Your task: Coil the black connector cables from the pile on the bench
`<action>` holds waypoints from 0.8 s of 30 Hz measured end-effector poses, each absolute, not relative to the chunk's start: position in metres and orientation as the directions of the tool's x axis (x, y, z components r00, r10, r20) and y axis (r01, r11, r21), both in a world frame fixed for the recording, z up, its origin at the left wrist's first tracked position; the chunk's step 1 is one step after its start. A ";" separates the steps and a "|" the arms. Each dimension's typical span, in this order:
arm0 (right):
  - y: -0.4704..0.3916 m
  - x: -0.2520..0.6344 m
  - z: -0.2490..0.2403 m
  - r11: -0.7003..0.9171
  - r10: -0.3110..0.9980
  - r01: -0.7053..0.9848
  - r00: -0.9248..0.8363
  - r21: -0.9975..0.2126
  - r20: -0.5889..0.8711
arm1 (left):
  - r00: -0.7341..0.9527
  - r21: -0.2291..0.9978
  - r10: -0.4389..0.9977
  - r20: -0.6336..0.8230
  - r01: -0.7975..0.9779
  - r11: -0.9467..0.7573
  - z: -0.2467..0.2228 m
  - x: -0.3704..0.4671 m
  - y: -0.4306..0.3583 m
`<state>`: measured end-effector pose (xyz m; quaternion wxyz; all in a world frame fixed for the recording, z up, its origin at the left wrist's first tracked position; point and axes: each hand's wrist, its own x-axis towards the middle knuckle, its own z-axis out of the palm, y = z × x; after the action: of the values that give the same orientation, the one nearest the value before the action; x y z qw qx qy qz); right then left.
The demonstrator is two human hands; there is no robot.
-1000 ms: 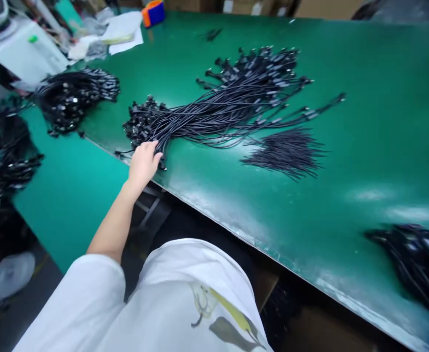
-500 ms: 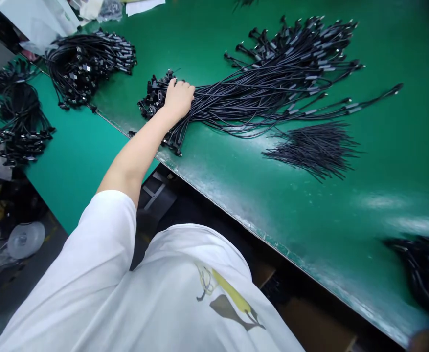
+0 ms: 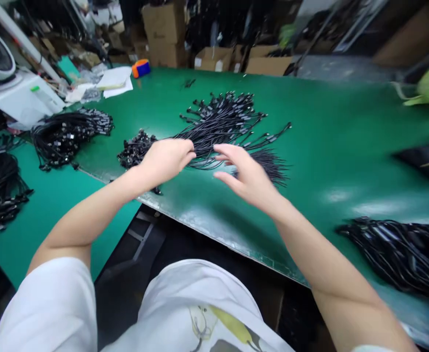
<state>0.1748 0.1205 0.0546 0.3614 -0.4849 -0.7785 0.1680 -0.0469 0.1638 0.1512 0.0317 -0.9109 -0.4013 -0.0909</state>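
A loose bunch of black cables [image 3: 214,128] lies across the green table [image 3: 199,200], with its connector ends [image 3: 137,146] heaped to the left. My left hand [image 3: 169,157] is over the near side of this bunch, fingers pressed together. Whether a cable is between them is hidden. To its right, my right hand [image 3: 246,172] hovers with thumb and fingers apart, holding nothing. Just behind the right hand is a pile of thin black strips [image 3: 273,165], which look like cable ties, partly covered by that hand.
Further cable bundles [image 3: 71,134] lie at the left, and more on the adjoining lower table [image 3: 1,190]. A big cable bundle [image 3: 397,252] rests at the right near the edge. Papers [image 3: 115,80] and an orange-blue tape roll [image 3: 141,68] are at the back, before cardboard boxes [image 3: 214,58].
The view has tilted up, showing the table's far side. My right hand has come in over the table from the lower right. My left hand has shifted right along the cables, away from the connectors.
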 end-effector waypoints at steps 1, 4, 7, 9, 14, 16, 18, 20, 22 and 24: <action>0.132 0.170 0.055 0.469 0.879 0.649 -0.276 -0.599 0.389 | 0.680 0.034 0.715 0.161 0.720 -0.693 0.158 -0.044 0.149; 0.179 0.155 0.054 0.410 0.911 0.752 -0.307 -0.515 0.276 | 0.667 0.141 0.741 0.084 0.728 -0.671 0.170 -0.053 0.127; 0.228 0.159 0.069 0.324 0.940 0.842 -0.237 -0.430 0.244 | 0.550 0.281 0.833 0.066 0.790 -0.544 0.173 -0.079 0.132; 0.247 0.171 0.095 0.271 0.941 0.872 -0.151 -0.408 0.304 | 0.475 0.375 0.875 0.091 0.798 -0.472 0.173 -0.098 0.145; 0.246 0.192 0.187 0.317 0.783 0.885 -0.041 -0.341 0.621 | 0.419 0.682 0.900 0.119 0.624 -0.381 0.168 -0.136 0.162; 0.237 0.192 0.215 0.369 0.671 0.900 -0.085 -0.232 0.737 | 0.399 0.826 0.905 0.149 0.453 -0.336 0.164 -0.146 0.158; 0.230 0.194 0.233 0.328 0.637 0.939 -0.141 -0.101 0.758 | 0.362 0.933 0.915 0.175 0.235 -0.272 0.162 -0.157 0.148; 0.223 0.207 0.241 0.193 0.687 0.981 -0.133 -0.003 0.714 | 0.310 0.973 0.928 0.209 0.027 -0.228 0.162 -0.168 0.137; 0.217 0.233 0.239 0.035 0.745 0.998 -0.055 0.044 0.665 | 0.230 0.966 0.942 0.243 -0.150 -0.212 0.166 -0.181 0.126; 0.215 0.265 0.227 -0.058 0.797 0.997 0.012 0.056 0.604 | 0.122 0.937 0.969 0.217 -0.305 -0.171 0.169 -0.195 0.118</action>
<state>0.2650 0.2148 0.2267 0.1995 -0.6829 -0.6568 -0.2500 -0.1947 0.1182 0.1692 -0.5535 -0.5048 -0.3288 -0.5751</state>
